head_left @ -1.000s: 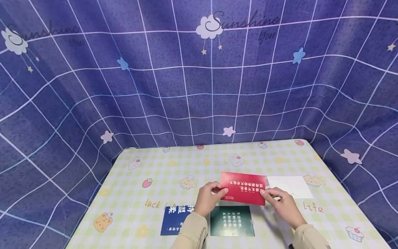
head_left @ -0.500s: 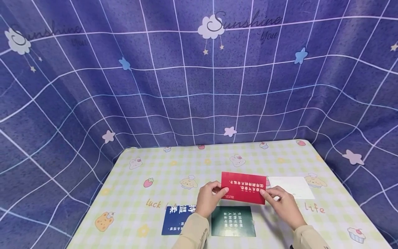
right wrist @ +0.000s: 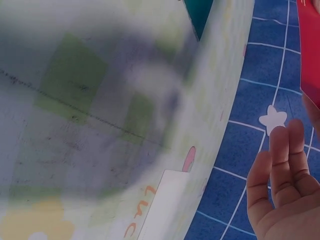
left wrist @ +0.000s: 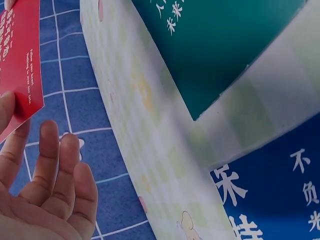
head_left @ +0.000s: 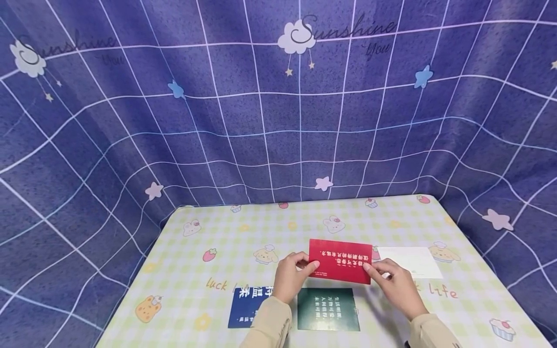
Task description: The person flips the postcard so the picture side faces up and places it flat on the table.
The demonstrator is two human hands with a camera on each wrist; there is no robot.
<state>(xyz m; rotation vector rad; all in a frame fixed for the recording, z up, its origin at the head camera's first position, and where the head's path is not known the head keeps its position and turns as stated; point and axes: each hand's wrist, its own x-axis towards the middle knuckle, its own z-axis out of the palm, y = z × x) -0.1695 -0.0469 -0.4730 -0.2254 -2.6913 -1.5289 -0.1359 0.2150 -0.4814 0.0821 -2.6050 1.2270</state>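
A red card (head_left: 339,261) with pale printed characters is held up above the table, tilted toward the head camera. My left hand (head_left: 290,278) pinches its left edge between thumb and index finger. The right edge is pinched by my right hand (head_left: 397,286) in the same way. In the left wrist view the thumb of the left hand (left wrist: 47,190) lies on the card's printed face, other fingers loosely bent. In the right wrist view, only a strip of the red card (right wrist: 310,55) shows beside the right hand (right wrist: 285,190).
Below the hands, a dark green card (head_left: 328,309) lies on the checked tablecloth (head_left: 243,232). A blue card (head_left: 248,307) lies left of it, partly covered by the left sleeve. Behind the right hand lies a white card (head_left: 411,261). A blue gridded curtain (head_left: 278,111) surrounds the table.
The head view has shifted slightly, so the table appears a little further right. Both hands keep their pinch on the red card, which stays nearly still.
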